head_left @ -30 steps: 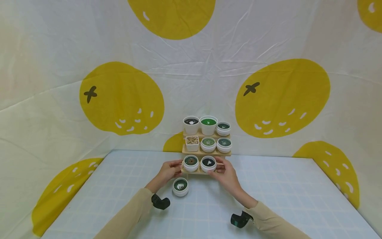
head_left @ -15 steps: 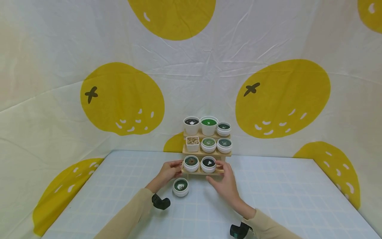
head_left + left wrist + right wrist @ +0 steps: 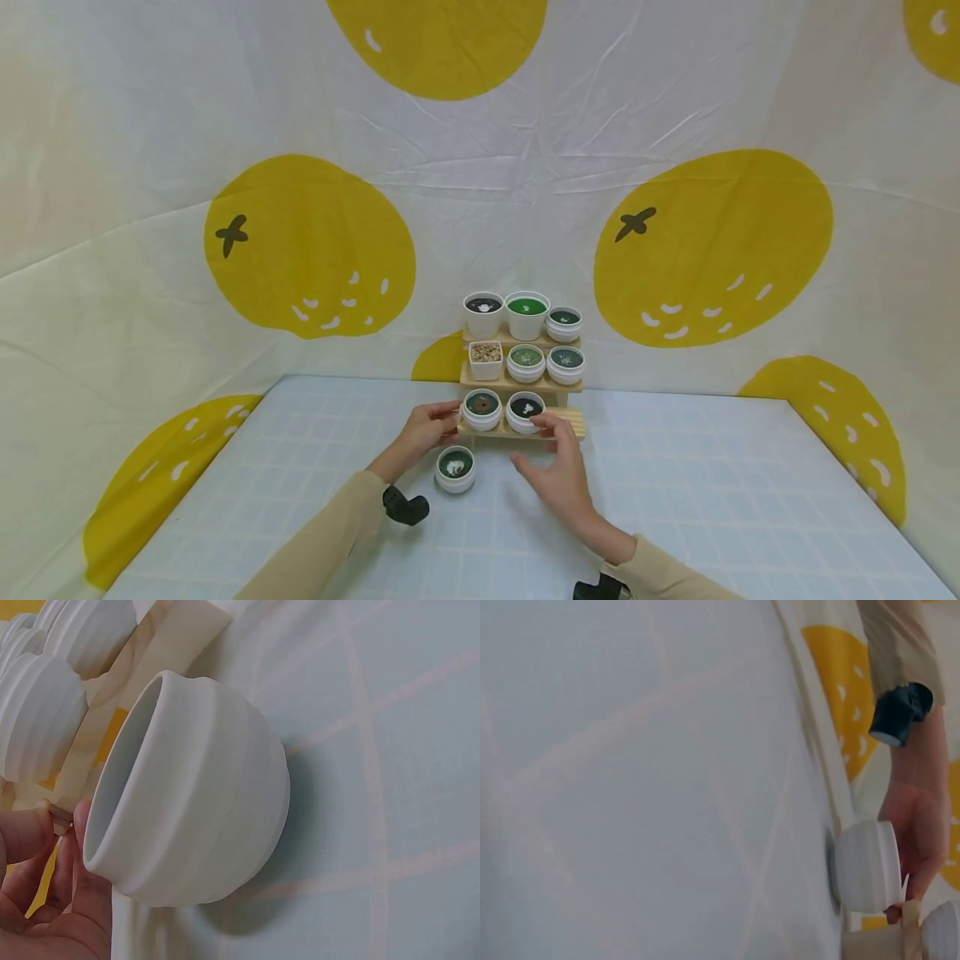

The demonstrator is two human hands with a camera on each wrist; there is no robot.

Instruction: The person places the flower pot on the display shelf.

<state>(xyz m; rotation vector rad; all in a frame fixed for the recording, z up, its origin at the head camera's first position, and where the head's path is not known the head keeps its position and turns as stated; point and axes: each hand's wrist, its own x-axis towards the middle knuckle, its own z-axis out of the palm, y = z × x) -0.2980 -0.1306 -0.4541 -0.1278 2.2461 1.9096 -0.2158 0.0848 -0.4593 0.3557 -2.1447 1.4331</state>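
A three-tier wooden stand (image 3: 576, 422) holds small white pots in rows. My left hand (image 3: 422, 433) pinches the left end of its lowest shelf; the left wrist view shows the thumb and fingers on the wood edge (image 3: 60, 814). On that shelf sit a pot with a brown centre (image 3: 481, 423) and a pot with a dark top and white mark (image 3: 522, 423). My right hand (image 3: 562, 479) is in front of the shelf's right part, fingers spread and loosely bent, holding nothing; its fingertips overlap the dark pot's edge in view, and touching cannot be told.
A loose white pot (image 3: 454, 481) stands on the checked cloth (image 3: 300, 467) before the stand, close to my left hand. Tall pots (image 3: 527, 327) fill part of the top shelf. A square pot of grains (image 3: 486, 367) is on the middle one. Behind hangs a patterned curtain (image 3: 495, 200).
My right hand has let go of the dark pot and drawn back toward me, uncovering the shelf's right end. The left hand stays at the shelf's left end.
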